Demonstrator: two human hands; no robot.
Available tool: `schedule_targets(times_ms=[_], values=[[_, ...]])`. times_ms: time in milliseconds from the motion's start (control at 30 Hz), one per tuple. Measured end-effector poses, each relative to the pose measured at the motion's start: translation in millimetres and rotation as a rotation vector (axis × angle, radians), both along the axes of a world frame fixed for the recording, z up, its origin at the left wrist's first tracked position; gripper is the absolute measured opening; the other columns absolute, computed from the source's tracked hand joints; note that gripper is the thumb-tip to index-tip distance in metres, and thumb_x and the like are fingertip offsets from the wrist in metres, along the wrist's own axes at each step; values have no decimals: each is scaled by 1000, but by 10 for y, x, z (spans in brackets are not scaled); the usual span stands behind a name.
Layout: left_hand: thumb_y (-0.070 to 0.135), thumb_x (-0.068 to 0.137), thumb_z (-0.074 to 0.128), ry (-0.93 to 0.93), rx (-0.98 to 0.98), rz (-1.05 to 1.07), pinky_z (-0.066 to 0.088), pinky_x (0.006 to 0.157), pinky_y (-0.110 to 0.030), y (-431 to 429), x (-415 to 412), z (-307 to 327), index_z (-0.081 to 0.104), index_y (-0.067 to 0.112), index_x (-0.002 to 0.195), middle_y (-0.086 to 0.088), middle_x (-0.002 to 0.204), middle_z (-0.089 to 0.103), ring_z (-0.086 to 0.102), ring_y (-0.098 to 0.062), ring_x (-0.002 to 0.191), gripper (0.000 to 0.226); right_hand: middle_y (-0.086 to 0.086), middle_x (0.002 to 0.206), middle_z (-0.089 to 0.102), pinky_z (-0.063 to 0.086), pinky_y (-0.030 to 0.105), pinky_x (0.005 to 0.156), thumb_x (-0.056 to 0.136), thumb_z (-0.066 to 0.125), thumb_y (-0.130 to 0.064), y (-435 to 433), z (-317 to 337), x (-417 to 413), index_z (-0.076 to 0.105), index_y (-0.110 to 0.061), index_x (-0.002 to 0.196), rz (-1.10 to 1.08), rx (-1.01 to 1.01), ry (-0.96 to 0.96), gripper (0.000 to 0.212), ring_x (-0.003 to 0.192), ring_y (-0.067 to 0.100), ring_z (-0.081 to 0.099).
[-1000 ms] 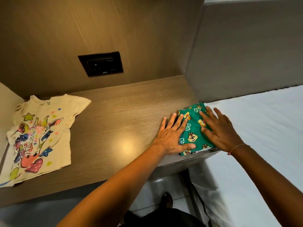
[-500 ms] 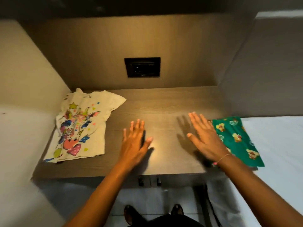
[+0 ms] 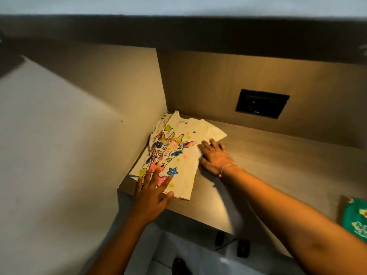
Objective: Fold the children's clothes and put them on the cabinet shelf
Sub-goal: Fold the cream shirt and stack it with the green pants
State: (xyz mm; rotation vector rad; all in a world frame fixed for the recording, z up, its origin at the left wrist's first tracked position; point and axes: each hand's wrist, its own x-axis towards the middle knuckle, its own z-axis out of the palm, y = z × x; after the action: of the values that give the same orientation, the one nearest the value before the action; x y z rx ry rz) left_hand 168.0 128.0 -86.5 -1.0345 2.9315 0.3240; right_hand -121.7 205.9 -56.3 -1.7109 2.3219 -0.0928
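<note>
- Scene was dim, with a warm yellow cast; light fell from above onto the shelf (image 3: 278, 155).
- A soft sheen lay near the shelf's front edge; the right hand (image 3: 215, 157) cast a blurred shadow below its wrist.
- The overhang (image 3: 198, 32) was near black.
- Straight lines bowed at the margins; the green garment (image 3: 355, 219) was smeared.

A black rectangular socket panel (image 3: 262, 106) sits recessed in the wood-grain back wall (image 3: 198, 92). A pale side wall (image 3: 59, 145) adjoins on the left. A dark overhang (image 3: 178, 32) spans the top. Below, a dark shoe (image 3: 179, 265) rests on the pale floor (image 3: 200, 261), near two small black fittings (image 3: 243, 248).
</note>
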Motion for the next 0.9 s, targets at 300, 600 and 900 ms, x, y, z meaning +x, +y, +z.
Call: schedule_targets(times_ms=[300, 600, 900], values=[[65, 89, 40, 101, 107, -128, 4, 118, -48, -247, 49, 225, 40, 41, 144, 6, 160, 20, 6, -23, 150, 59, 0, 139, 51, 16, 54, 114, 87, 33, -60, 1257, 160, 376, 40, -31, 144, 3, -33, 137, 64, 130, 28, 42], [49, 95, 42, 65, 21, -507, 31, 112, -52, 240, 297, 195, 48, 21, 143, -5, 153, 38, 33, -29, 142, 55, -8, 154, 34, 21, 46, 117, 80, 38, -84, 2157, 51, 287, 40, -33, 145, 1, -14, -24, 82, 144, 22, 28], [0, 86, 69, 442, 406, -114, 56, 72, -15, 230, -27, 654, 65, 47, 95, 20, 100, 68, 68, -4, 93, 48, -11, 100, 67, 49, 30, 69, 83, 60, -38, 2764, -15, 560, 67, -34, 108, 20, -338, 8, 26, 87, 15, 62]])
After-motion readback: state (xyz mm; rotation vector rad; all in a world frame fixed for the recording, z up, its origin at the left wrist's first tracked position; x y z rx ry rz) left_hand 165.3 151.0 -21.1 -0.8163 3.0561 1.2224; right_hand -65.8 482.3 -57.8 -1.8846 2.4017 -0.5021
